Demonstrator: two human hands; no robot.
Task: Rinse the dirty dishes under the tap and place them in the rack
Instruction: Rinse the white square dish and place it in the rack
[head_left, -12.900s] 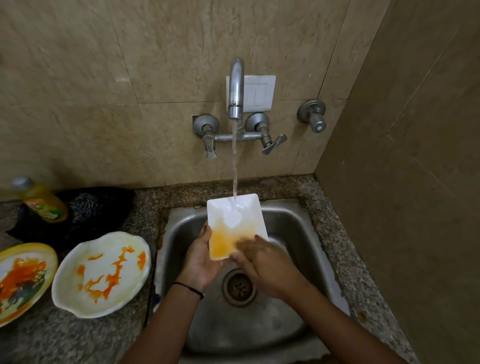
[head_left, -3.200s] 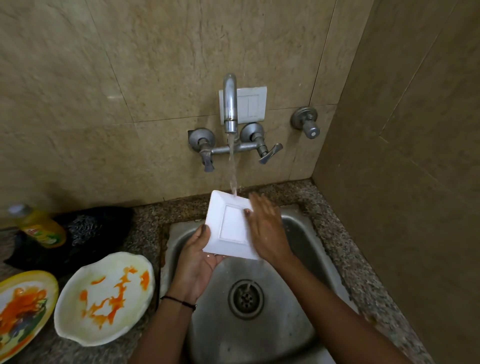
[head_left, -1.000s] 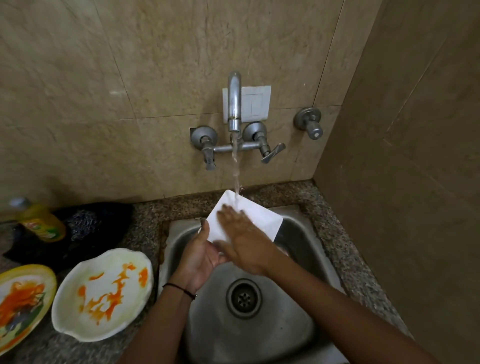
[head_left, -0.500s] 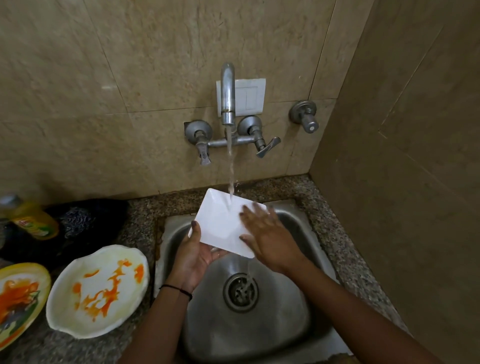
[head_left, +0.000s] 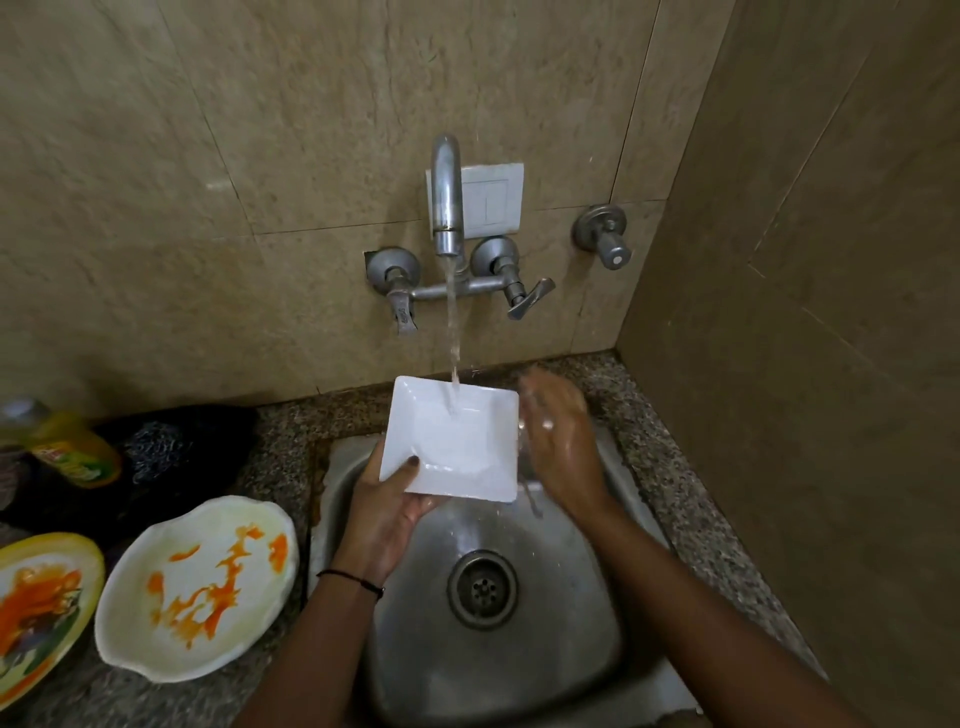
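Note:
A white square plate (head_left: 457, 441) is held face up over the steel sink (head_left: 519, 639), and the running tap (head_left: 447, 202) pours water onto its far rim. My left hand (head_left: 387, 506) grips the plate's near left corner, thumb on top. My right hand (head_left: 561, 441) is beside the plate's right edge, wet, fingers spread, holding nothing. A white round plate (head_left: 200, 587) smeared with orange sauce lies on the counter to the left. A yellow-rimmed dirty plate (head_left: 36, 608) lies at the far left edge. No rack is in view.
A yellow dish soap bottle (head_left: 70, 447) and a dark scrubber (head_left: 156, 447) sit on a black cloth at the back left. A second wall valve (head_left: 605, 236) is right of the tap. A tiled wall closes in the right side.
The square plate has been turned face up under the stream. My right hand has come off its surface and moved to its right edge.

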